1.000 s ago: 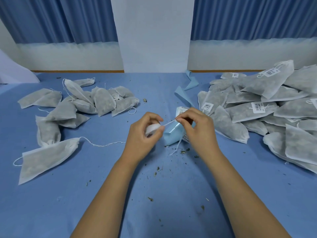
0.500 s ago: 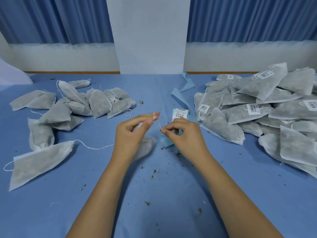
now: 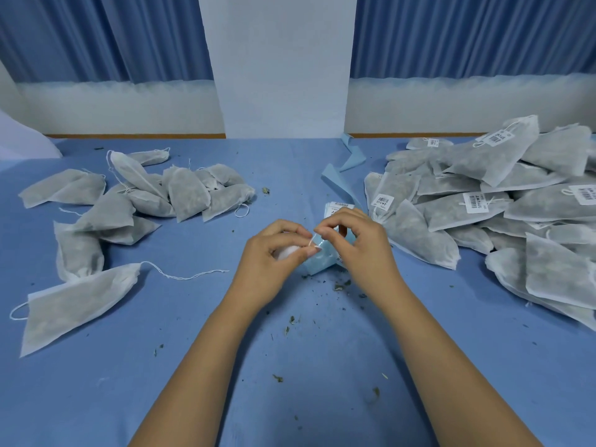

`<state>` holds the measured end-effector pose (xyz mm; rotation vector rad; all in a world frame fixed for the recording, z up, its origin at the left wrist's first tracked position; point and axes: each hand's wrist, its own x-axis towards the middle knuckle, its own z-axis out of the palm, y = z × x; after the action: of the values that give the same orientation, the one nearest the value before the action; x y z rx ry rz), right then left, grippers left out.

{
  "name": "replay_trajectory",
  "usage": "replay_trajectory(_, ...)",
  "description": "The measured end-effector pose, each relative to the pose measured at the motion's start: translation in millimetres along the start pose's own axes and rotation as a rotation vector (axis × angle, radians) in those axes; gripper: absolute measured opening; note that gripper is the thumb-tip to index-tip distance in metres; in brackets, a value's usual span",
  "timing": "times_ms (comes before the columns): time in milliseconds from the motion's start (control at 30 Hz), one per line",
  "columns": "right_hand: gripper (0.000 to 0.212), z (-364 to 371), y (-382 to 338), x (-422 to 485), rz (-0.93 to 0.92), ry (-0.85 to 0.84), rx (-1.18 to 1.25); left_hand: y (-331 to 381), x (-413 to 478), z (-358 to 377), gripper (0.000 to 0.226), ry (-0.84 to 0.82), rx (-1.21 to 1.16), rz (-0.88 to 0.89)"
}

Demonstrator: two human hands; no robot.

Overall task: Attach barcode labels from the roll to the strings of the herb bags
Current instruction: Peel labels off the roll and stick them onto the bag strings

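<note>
Left hand is gripping a herb bag, mostly hidden under the curled fingers, with thumb and forefinger pinching the bag's string. Right hand is pinching the other end of that string, fingers curled, directly over the label roll, which is lying on the table just under both hands. Cannot tell whether a label is already in the right fingers; they are covering that spot. Likely risks: the string is thin and only a short stretch is showing between the pinches, so it may be slipping out while the label is being folded round it, leaving the label crooked or stuck to a fingertip. Herb crumbs are lying right beside the roll, so bits could be getting onto the adhesive and weakening it. A hard squeeze on the bag could be shedding more crumbs. The roll is loose with its blue backing strip trailing away, so a wrist could be dragging it. Unlabelled bags are lying at left and labelled bags at right, well apart, so a careless toss could be mixing them.
</note>
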<state>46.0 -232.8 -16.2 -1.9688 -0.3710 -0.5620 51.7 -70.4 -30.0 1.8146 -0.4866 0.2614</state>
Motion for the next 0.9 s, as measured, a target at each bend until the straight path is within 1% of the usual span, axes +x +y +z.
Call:
replay_trajectory(67,0.01,2.2,0.9,0.0,0.099,0.006,0.008,2.3,-1.0,0.3,0.022,0.074,-0.052,-0.017)
replay_trajectory(133,0.01,3.8,1.4,-0.5,0.16,-0.005,0.012,4.3,-1.5,1.9,0.029,0.19,-0.072,-0.053)
replay_trajectory(200,0.011,6.4,0.2,-1.6,0.187,-0.037,0.021,5.4,-1.8,4.2,0.031,0.287,-0.083,-0.067)
replay_trajectory(267,0.012,9.9,-1.8,-3.1,0.205,-0.077,0.025,6.7,-2.1,6.2,0.029,0.317,-0.113,-0.08)
replay_trajectory(367,0.016,12.0,-4.5,-5.2,0.215,-0.113,0.043,6.8,-2.3,5.9,0.024,0.3,-0.144,-0.102)
replay_trajectory(433,0.017,11.3,-5.4,-5.5,0.185,-0.081,0.033,5.7,-2.2,4.3,0.024,0.305,-0.151,-0.113)
replay_trajectory(500,0.013,11.4,-7.2,-5.5,0.161,-0.034,0.07,5.3,-2.7,3.6,0.021,0.298,-0.143,-0.123)
replay_trajectory(633,0.012,15.4,-7.6,-6.6,0.145,-0.031,0.084,7.0,-2.3,5.3,0.02,0.234,-0.144,-0.157)
replay_trajectory(667,0.012,15.3,-6.7,-5.9,0.148,-0.013,0.085,8.3,-1.7,5.1,0.02,0.215,-0.197,-0.185)
replay_trajectory(733,0.013,14.0,-5.1,-5.1,0.131,0.022,0.073,12.7,-0.9,5.3,0.017,0.152,-0.377,-0.237)
replay_trajectory(800,0.015,14.3,-5.2,-5.8,0.097,0.001,0.038,18.4,-1.3,5.6,0.014,0.111,-0.475,-0.243)
replay_trajectory(867,0.012,15.2,-5.9,-6.7,0.069,-0.01,0.013,22.5,-2.4,6.4,0.012,0.13,-0.539,-0.264)
replay_trajectory(900,0.009,14.9,-6.9,-6.8,0.055,0.011,0.014,24.0,-2.6,6.6,0.011,0.151,-0.558,-0.285)
